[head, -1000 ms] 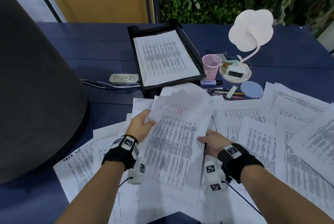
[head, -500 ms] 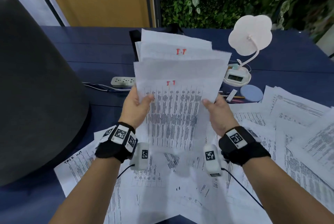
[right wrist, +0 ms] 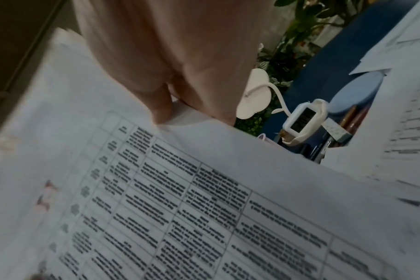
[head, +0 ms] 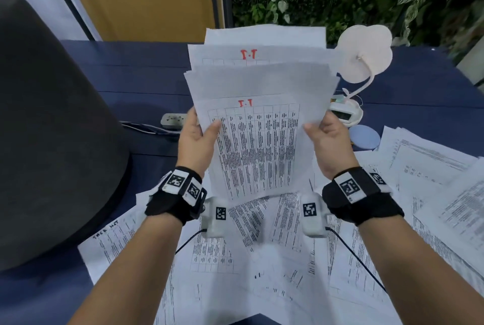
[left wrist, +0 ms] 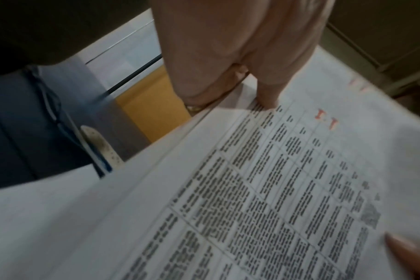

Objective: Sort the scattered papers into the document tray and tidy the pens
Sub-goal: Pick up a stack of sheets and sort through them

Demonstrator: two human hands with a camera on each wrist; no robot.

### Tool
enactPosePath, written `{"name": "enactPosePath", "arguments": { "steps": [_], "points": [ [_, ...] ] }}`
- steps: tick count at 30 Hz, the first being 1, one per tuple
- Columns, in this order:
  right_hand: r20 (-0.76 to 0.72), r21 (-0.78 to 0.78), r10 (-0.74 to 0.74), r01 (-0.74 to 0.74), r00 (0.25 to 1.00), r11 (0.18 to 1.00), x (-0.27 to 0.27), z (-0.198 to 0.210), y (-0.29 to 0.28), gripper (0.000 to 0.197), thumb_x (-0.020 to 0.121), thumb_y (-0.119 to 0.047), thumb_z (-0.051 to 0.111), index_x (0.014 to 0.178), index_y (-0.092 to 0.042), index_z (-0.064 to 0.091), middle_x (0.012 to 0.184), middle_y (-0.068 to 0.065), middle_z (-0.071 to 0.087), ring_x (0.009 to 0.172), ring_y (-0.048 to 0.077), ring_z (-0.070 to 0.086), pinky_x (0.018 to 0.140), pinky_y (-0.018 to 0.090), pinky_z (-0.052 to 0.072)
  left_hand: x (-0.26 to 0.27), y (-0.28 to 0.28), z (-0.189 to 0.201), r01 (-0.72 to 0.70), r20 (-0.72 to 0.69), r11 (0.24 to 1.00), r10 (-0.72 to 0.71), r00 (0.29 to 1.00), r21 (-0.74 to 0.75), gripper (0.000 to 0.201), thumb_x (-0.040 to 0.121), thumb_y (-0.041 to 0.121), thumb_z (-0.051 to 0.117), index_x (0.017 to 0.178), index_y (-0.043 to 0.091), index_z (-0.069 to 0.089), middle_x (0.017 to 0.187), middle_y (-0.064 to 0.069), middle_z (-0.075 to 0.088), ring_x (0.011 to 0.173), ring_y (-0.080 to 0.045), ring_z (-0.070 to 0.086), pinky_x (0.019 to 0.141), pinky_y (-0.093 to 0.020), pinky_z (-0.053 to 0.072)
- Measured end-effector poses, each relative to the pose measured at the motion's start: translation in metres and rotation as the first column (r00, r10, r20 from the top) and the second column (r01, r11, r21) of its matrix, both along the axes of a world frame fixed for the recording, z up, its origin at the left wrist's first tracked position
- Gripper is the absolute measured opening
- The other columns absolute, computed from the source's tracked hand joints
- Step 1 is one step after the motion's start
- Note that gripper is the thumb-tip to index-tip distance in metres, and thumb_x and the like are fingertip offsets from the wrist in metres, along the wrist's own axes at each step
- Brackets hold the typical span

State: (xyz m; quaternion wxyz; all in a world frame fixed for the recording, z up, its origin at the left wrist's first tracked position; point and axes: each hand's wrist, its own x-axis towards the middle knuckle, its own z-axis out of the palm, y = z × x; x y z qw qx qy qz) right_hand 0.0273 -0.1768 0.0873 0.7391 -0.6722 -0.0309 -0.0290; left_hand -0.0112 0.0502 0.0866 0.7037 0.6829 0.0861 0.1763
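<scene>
A stack of papers (head: 258,125) stands nearly upright in the middle of the head view, lifted clear of the table. The front sheet carries a printed grid and a red mark near its top; other sheets rise unevenly behind it. The left hand (head: 195,141) grips the stack's left edge, thumb across the front and fingers behind. The right hand (head: 331,142) grips the right edge the same way, thumb on the print.

Below and to the right, scattered papers (head: 429,167) overlap one another across the blue table (head: 117,80), reaching the lower edge of the frame. The raised stack covers the spot behind it, so no tray shows.

In the right wrist view, a sliver of a pink mesh cup (right wrist: 264,136) peeks over the paper's edge; its contents cannot be made out. Beside it stands a white desk lamp (head: 364,54) with a small screen in its base, then a round blue disc (head: 364,138), with what look like pens (right wrist: 348,121) lying near it. A white power strip (head: 173,120) lies at the left.
</scene>
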Motion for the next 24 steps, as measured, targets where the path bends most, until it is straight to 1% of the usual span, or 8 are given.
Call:
{"name": "enactPosePath", "arguments": {
  "steps": [2, 5, 7, 10, 13, 16, 20, 24],
  "points": [
    [0.009, 0.013, -0.004, 0.004, 1.0, 1.0, 0.002, 0.002, -0.004, 0.037, 0.09, 0.013, 0.046, 0.106, -0.018, 0.059, 0.094, -0.009, 0.073, 0.095, 0.008, 0.066, 0.087, 0.025, 0.051, 0.0, 0.001, 0.002, 0.024, 0.017, 1.0, -0.024, 1.0, -0.019, 0.041, 0.093, 0.003, 0.055, 0.132, 0.006, 0.045, 0.117, 0.001, 0.066, 0.112, -0.016, 0.061, 0.101, -0.04, 0.047],
    [-0.029, 0.03, 0.028, -0.027, 0.999, 0.999, 0.004, 0.0, -0.009, 0.047, 0.09, 0.012, 0.045, 0.128, -0.016, 0.048, 0.121, 0.013, 0.063, 0.113, 0.025, 0.06, 0.097, 0.037, 0.05, -0.001, 0.006, -0.003, 0.061, 0.0, 0.997, -0.061, 0.998, -0.044, 0.034, 0.093, 0.015, 0.058, 0.126, 0.017, 0.051, 0.119, 0.001, 0.066, 0.114, -0.018, 0.061, 0.1, -0.044, 0.046],
    [-0.053, -0.022, 0.029, -0.031, 0.998, 0.999, 0.005, -0.005, -0.012, 0.05, 0.091, 0.011, 0.045, 0.133, -0.016, 0.045, 0.125, 0.01, 0.062, 0.113, 0.021, 0.06, 0.1, 0.036, 0.047, -0.003, 0.006, -0.007, 0.078, -0.002, 0.997, -0.078, 0.997, -0.004, 0.033, 0.094, 0.014, 0.057, 0.126, 0.016, 0.053, 0.12, 0.002, 0.065, 0.113, -0.015, 0.061, 0.099, -0.038, 0.047],
    [-0.071, -0.11, 0.002, -0.01, 0.997, 0.994, 0.004, -0.012, -0.01, 0.048, 0.09, 0.01, 0.047, 0.124, -0.024, 0.052, 0.116, -0.001, 0.066, 0.101, 0.008, 0.064, 0.103, 0.035, 0.045, -0.004, 0.001, -0.017, 0.054, -0.068, 0.996, -0.049, 0.996, 0.074, 0.037, 0.094, 0.009, 0.056, 0.13, 0.013, 0.051, 0.118, 0.007, 0.065, 0.111, -0.008, 0.062, 0.099, -0.031, 0.047],
    [-0.079, -0.149, -0.02, 0.008, 0.997, 0.989, 0.001, -0.018, -0.005, 0.039, 0.09, 0.009, 0.047, 0.117, -0.019, 0.056, 0.114, 0.012, 0.066, 0.094, 0.014, 0.065, 0.099, 0.038, 0.048, -0.003, -0.007, -0.027, -0.028, -0.117, 0.977, 0.053, 0.992, 0.21, 0.034, 0.094, 0.012, 0.055, 0.127, 0.02, 0.053, 0.115, 0.01, 0.065, 0.108, -0.006, 0.061, 0.101, -0.031, 0.046],
    [-0.016, -0.167, -0.049, 0.046, 0.999, 0.985, -0.004, -0.015, 0.0, 0.03, 0.092, 0.006, 0.047, 0.104, -0.02, 0.056, 0.104, 0.008, 0.067, 0.089, 0.016, 0.064, 0.093, 0.04, 0.049, -0.005, -0.014, -0.024, -0.117, -0.082, 0.967, 0.139, 0.987, 0.227, 0.028, 0.095, 0.016, 0.054, 0.123, 0.02, 0.056, 0.108, 0.012, 0.065, 0.106, -0.009, 0.062, 0.098, -0.03, 0.046],
    [0.145, -0.099, -0.098, 0.113, 0.985, 0.989, -0.011, -0.001, 0.005, 0.028, 0.094, 0.006, 0.044, 0.102, -0.019, 0.05, 0.102, -0.002, 0.065, 0.091, 0.0, 0.063, 0.092, 0.026, 0.049, -0.006, -0.02, -0.002, -0.169, 0.035, 0.969, 0.165, 0.986, 0.182, 0.021, 0.097, 0.016, 0.05, 0.117, 0.017, 0.056, 0.102, 0.014, 0.064, 0.092, 0.006, 0.06, 0.09, -0.02, 0.049],
    [0.241, -0.027, -0.126, 0.137, 0.962, 0.99, -0.012, 0.001, 0.012, 0.025, 0.094, 0.001, 0.047, 0.112, -0.016, 0.046, 0.108, -0.001, 0.062, 0.099, 0.005, 0.061, 0.089, 0.02, 0.047, -0.002, -0.021, 0.01, -0.16, 0.135, 0.974, 0.139, 0.981, 0.163, 0.015, 0.098, 0.014, 0.049, 0.11, 0.023, 0.052, 0.102, 0.019, 0.06, 0.094, 0.013, 0.058, 0.087, -0.013, 0.045]
  ]
}}
